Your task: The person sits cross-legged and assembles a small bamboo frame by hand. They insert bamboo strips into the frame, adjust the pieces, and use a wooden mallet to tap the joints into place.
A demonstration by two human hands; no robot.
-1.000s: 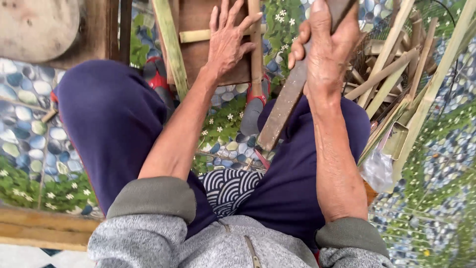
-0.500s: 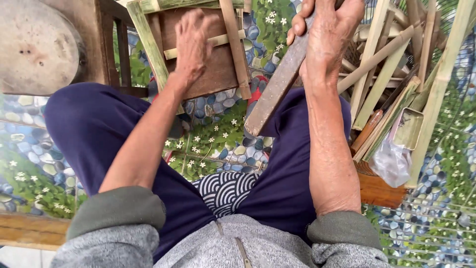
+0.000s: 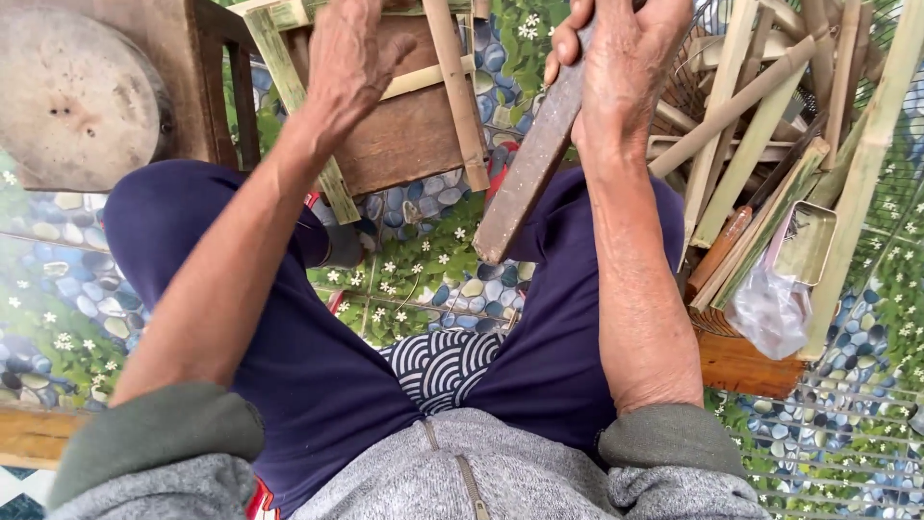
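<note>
Forearms reach down from grey pushed-up sleeves, over knees in dark blue trousers. The right hand (image 3: 630, 67) is closed round a long, flat, rusty-brown blade (image 3: 527, 164), which slants down from the fist, its squared tip hanging between the knees above the pebble-and-flower floor mat (image 3: 414, 289). The left hand (image 3: 351, 63) is curled, fingers bent, on bamboo strips (image 3: 452, 87) lying across a small wooden stool (image 3: 404, 135). Loose bamboo sticks (image 3: 760, 125) are piled at the right.
</note>
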